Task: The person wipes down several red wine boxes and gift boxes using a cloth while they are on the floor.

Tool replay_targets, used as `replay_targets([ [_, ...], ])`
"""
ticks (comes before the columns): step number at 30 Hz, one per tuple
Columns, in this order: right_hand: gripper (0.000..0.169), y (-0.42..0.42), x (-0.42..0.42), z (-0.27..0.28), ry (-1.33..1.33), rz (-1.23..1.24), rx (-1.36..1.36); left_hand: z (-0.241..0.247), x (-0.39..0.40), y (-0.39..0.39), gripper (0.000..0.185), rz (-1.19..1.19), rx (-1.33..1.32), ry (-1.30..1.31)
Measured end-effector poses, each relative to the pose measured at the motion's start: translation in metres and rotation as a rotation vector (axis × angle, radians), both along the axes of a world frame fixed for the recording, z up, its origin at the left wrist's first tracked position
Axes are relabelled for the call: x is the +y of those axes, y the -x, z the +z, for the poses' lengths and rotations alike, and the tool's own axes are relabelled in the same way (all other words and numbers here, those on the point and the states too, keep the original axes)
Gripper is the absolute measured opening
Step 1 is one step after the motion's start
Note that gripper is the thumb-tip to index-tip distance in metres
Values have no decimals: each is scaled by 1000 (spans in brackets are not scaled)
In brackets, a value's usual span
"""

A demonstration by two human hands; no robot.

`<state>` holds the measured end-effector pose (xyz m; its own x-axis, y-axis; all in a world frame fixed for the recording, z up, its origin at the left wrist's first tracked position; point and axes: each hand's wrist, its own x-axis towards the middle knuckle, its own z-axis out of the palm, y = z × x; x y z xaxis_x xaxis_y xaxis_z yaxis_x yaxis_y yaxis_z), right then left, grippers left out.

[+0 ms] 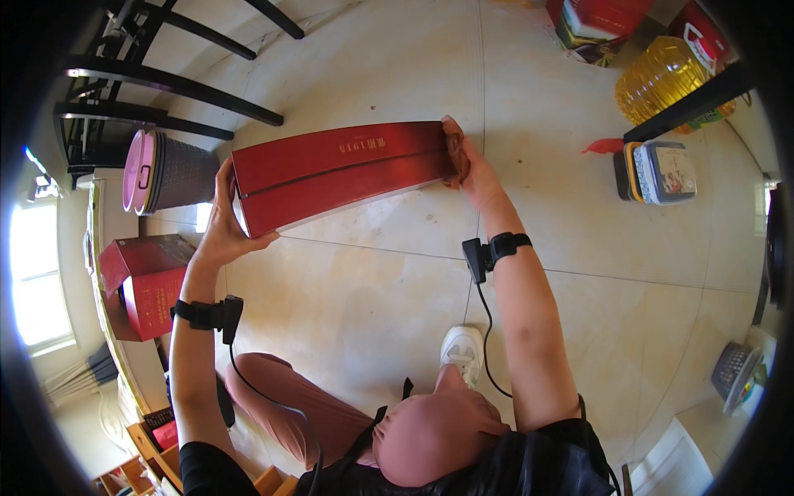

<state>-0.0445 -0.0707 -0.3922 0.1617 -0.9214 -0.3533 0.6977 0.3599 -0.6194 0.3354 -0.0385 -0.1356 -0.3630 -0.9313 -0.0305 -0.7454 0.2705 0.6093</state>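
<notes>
Held up before me is a long red box [347,170] with gold printing and a dark seam along its length. My left hand [226,220] grips its left end, thumb along the lower edge. At the other end my right hand [471,164] holds the box together with a crumpled brown cloth or rag [458,155], pressed against that end. Most of the right fingers are hidden behind the box. Black straps with small devices and cables circle both wrists.
Pink-rimmed woven baskets [180,173] and an opened red carton [152,288] are at left, below black metal legs [180,90]. Right, stacked plastic containers [659,172] sit on the tiled floor [372,297] near an oil jug [664,80]. A grey basket [734,369] is lower right.
</notes>
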Motion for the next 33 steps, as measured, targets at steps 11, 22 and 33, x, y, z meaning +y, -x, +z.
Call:
replay_targets([
  [11, 41, -47, 8, -77, -140, 95, -298, -24, 6, -29, 130, 113, 88, 18],
  [22, 45, -53, 39, -47, -399, 34, -289, 17, 7, 25, 117, 56, 35, 261],
  [33, 46, -123, 26, 76, -17, 228, -53, 85, 62, -112, 121, 287, 372, 178],
])
